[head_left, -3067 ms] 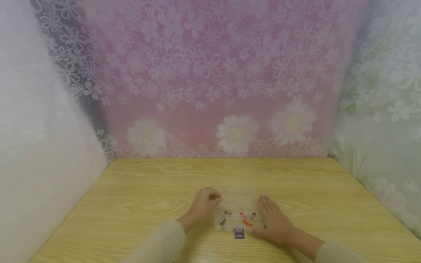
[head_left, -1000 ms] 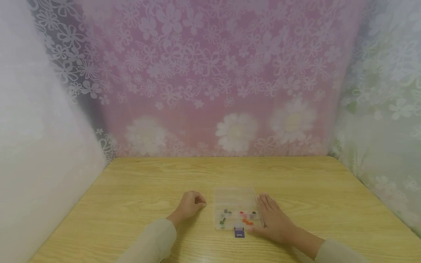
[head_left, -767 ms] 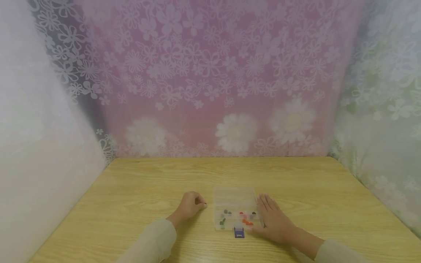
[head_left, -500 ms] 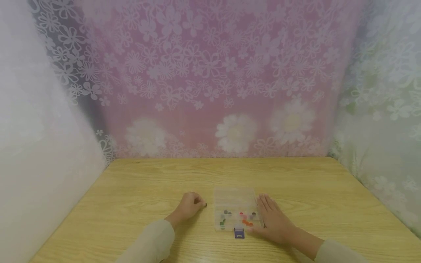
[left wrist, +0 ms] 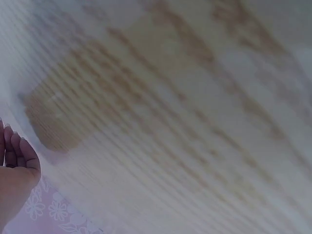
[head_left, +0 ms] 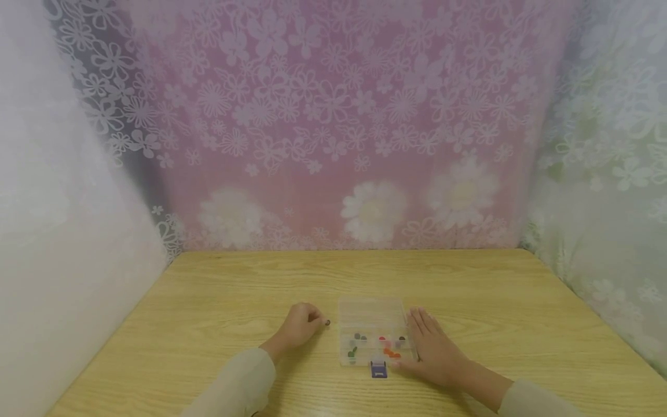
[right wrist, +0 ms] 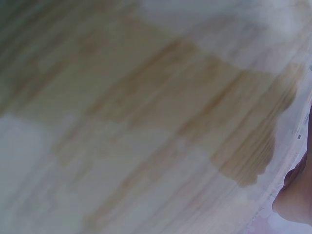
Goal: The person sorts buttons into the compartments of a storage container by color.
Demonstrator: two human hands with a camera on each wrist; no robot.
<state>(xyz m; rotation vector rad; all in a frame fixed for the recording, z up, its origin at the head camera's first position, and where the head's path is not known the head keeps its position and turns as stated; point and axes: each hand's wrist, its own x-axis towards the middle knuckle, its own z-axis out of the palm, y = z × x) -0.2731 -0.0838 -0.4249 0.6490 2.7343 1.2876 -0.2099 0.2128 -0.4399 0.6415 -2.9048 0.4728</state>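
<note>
A clear plastic compartment box stands on the table with its lid raised at the back and a purple latch at its front. Small green, dark, red and orange pieces lie in its compartments. Just left of the box, my left hand pinches a small dark round piece between thumb and fingertips; its kind is too small to tell. My right hand lies with straight fingers along the box's right side, thumb by the front corner. Both wrist views show mostly blurred table, with my left hand and right hand at the edges.
The wood-grain table extends around the box on all sides. Flowered pink cloth hangs behind it, and pale cloth closes off the left and right.
My left hand has drawn back leftward from the box's left edge. The dark piece has come into view at its fingertips. My right hand stays in place.
</note>
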